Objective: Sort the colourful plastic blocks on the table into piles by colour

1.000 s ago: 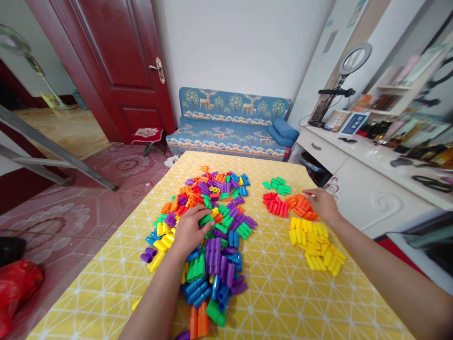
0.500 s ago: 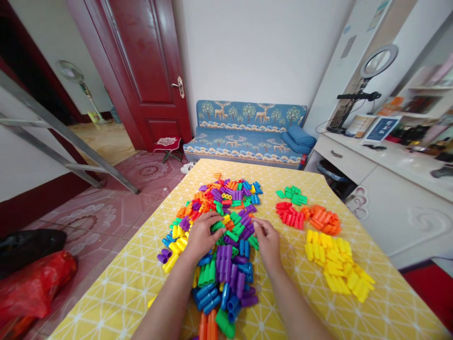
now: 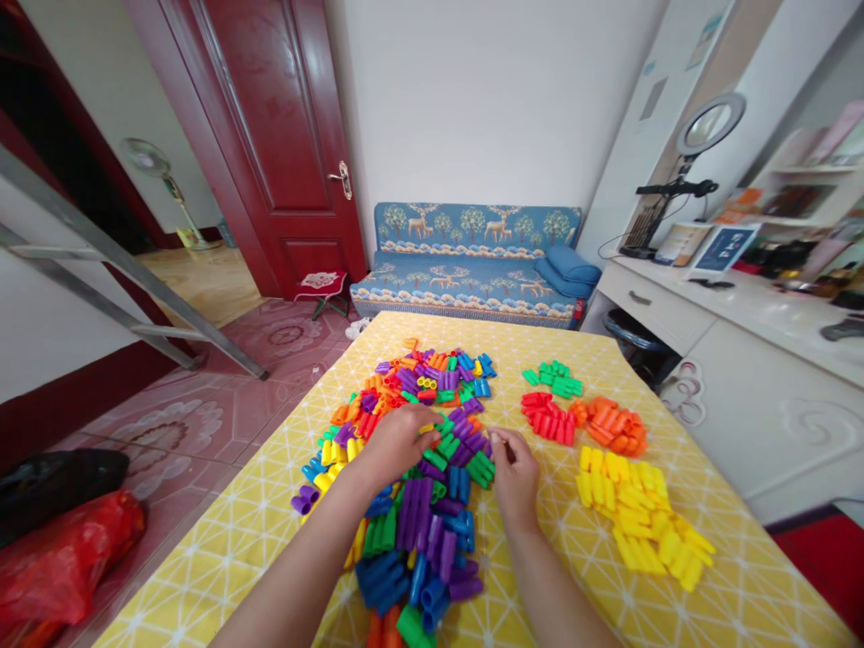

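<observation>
My left hand [image 3: 400,439] reaches over the middle of a mixed pile of coloured plastic tube blocks [image 3: 415,513]. Its thumb and fingers close around a small yellow tube block [image 3: 427,428], mostly hidden by the hand. At the pile's right edge, my right hand [image 3: 516,468] is curled with thumb and fingertips together; what it holds, if anything, is hidden. Close to its fingertips lie a green tube block [image 3: 481,470] and purple tube blocks [image 3: 472,438].
Sorted groups sit on the right of the yellow-patterned table [image 3: 540,531]: green blocks [image 3: 554,378], red blocks [image 3: 548,418], orange blocks [image 3: 616,427] and yellow blocks [image 3: 644,513]. A blue sofa [image 3: 465,261] stands beyond; a white cabinet [image 3: 762,360] is at right.
My left hand has moved slightly right and its fingers have drawn together over the yellow block. The right hand has barely moved. The view has shifted a little.
</observation>
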`<state>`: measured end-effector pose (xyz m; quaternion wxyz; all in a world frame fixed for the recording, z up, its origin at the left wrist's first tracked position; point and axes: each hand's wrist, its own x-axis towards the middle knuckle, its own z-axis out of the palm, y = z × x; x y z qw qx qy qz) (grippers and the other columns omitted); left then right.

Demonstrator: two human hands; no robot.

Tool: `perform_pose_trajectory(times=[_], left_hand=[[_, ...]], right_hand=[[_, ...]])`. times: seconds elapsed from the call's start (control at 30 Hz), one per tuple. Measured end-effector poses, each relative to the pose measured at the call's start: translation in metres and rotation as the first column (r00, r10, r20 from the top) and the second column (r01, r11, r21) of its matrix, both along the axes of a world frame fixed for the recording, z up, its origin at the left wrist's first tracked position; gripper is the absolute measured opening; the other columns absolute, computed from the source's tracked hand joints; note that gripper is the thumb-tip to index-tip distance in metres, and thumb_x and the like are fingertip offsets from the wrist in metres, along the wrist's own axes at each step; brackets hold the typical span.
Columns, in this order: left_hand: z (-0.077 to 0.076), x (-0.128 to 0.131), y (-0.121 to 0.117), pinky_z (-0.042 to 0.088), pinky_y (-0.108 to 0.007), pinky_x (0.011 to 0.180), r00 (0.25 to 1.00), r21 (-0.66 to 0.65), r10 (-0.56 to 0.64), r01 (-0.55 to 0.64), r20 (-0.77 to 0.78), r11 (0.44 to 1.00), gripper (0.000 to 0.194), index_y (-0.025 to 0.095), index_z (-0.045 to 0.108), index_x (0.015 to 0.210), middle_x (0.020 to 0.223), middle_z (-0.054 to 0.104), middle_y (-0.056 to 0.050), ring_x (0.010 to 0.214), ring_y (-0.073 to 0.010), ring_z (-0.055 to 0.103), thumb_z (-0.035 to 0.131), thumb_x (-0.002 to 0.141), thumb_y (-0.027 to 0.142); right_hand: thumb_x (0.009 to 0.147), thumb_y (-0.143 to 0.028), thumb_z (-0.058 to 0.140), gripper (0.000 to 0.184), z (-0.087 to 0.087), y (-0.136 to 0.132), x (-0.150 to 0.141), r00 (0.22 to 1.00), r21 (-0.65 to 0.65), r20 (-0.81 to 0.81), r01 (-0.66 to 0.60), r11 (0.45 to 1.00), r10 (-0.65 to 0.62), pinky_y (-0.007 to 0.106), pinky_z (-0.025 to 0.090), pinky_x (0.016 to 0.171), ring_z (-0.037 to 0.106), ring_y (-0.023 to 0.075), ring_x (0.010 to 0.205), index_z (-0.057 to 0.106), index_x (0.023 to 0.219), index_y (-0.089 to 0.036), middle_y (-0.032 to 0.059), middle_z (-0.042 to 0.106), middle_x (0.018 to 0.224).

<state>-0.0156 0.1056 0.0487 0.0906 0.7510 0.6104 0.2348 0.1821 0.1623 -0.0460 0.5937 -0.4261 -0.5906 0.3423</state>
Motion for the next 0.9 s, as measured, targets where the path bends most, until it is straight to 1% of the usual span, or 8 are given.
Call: perform_pose_trajectory(times=[0.17,0.23,0.37,0.47,0.6,0.7,0.8,0.9], left_hand=[[-0.005,0.034,0.028,0.048,-0.037,0.097,0.986,-0.118,-0.090,0.074,-0.138,0.990,0.047,0.024,0.062,0.124,0.125,0.063,-0.010,0.116,-0.0276,0.059,0.068,0.077,0.026],[-0.007,0.047,0.035,0.049,-0.039,0.094,0.970,-0.171,-0.133,0.098,-0.204,0.980,0.053,0.024,0.062,0.124,0.124,0.062,-0.011,0.114,-0.0305,0.059,0.073,0.072,0.027],[-0.007,0.061,0.042,0.053,-0.040,0.083,0.942,-0.218,-0.139,0.073,-0.305,0.973,0.047,0.026,0.067,0.116,0.114,0.063,-0.013,0.103,-0.0331,0.063,0.075,0.070,0.025],[-0.007,0.060,0.042,0.052,-0.037,0.080,0.944,-0.228,-0.121,0.050,-0.308,0.972,0.042,0.027,0.069,0.110,0.111,0.063,-0.012,0.102,-0.0320,0.064,0.074,0.069,0.020],[-0.011,0.051,0.039,0.051,-0.033,0.076,0.974,-0.198,-0.102,0.061,-0.203,0.978,0.031,0.025,0.069,0.097,0.102,0.067,-0.009,0.096,-0.0281,0.065,0.066,0.070,0.012],[-0.016,0.043,0.036,0.050,-0.030,0.074,0.986,-0.172,-0.046,0.018,-0.160,0.985,0.025,0.024,0.065,0.096,0.094,0.070,-0.006,0.091,-0.0248,0.067,0.058,0.075,0.012],[-0.022,0.035,0.034,0.050,-0.028,0.074,1.000,-0.114,0.001,-0.002,-0.012,0.993,0.027,0.023,0.061,0.101,0.092,0.071,-0.003,0.089,-0.0213,0.067,0.056,0.077,0.012],[-0.028,0.031,0.032,0.051,-0.028,0.077,0.972,-0.066,-0.013,0.029,0.235,0.997,0.044,0.022,0.058,0.116,0.096,0.072,-0.002,0.090,-0.0198,0.067,0.059,0.074,0.009]], right_hand=[[0.087,-0.041,0.054,0.028,0.002,0.000,0.001,1.000,-0.031,-0.003,0.002,1.000,-0.002,0.033,0.049,0.069,0.060,0.0197,0.076,0.069,0.089,-0.017,0.0073,0.067,0.088],[0.087,-0.041,0.054,0.028,0.004,0.000,0.001,1.000,-0.048,-0.009,0.000,0.999,-0.001,0.033,0.049,0.069,0.060,0.0203,0.077,0.068,0.089,-0.018,0.0074,0.067,0.088],[0.087,-0.041,0.054,0.027,0.006,-0.001,0.001,1.000,-0.056,-0.014,0.014,0.998,-0.015,0.036,0.050,0.077,0.061,0.0218,0.084,0.068,0.089,-0.018,0.0081,0.068,0.092],[0.088,-0.040,0.054,0.026,0.006,0.000,0.002,0.999,-0.040,-0.006,0.038,0.998,-0.038,0.036,0.050,0.080,0.061,0.0223,0.087,0.068,0.089,-0.018,0.0087,0.067,0.093],[0.087,-0.038,0.054,0.025,0.005,0.002,0.005,0.996,-0.001,-0.005,0.093,0.996,-0.093,0.037,0.049,0.082,0.061,0.0230,0.091,0.068,0.087,-0.018,0.0098,0.067,0.094],[0.086,-0.037,0.054,0.024,0.005,0.004,0.005,0.996,0.010,-0.010,0.085,0.996,-0.085,0.037,0.049,0.083,0.061,0.0226,0.089,0.068,0.085,-0.017,0.0097,0.066,0.092],[0.086,-0.039,0.056,0.025,0.005,0.002,0.002,1.000,0.003,0.026,0.008,1.000,-0.008,0.036,0.050,0.081,0.062,0.0226,0.091,0.070,0.086,-0.018,0.0099,0.067,0.094],[0.084,-0.042,0.060,0.031,0.005,-0.001,-0.002,0.986,-0.042,0.101,-0.132,0.990,0.135,0.035,0.051,0.078,0.063,0.0225,0.091,0.070,0.102,-0.020,0.0096,0.068,0.104]])
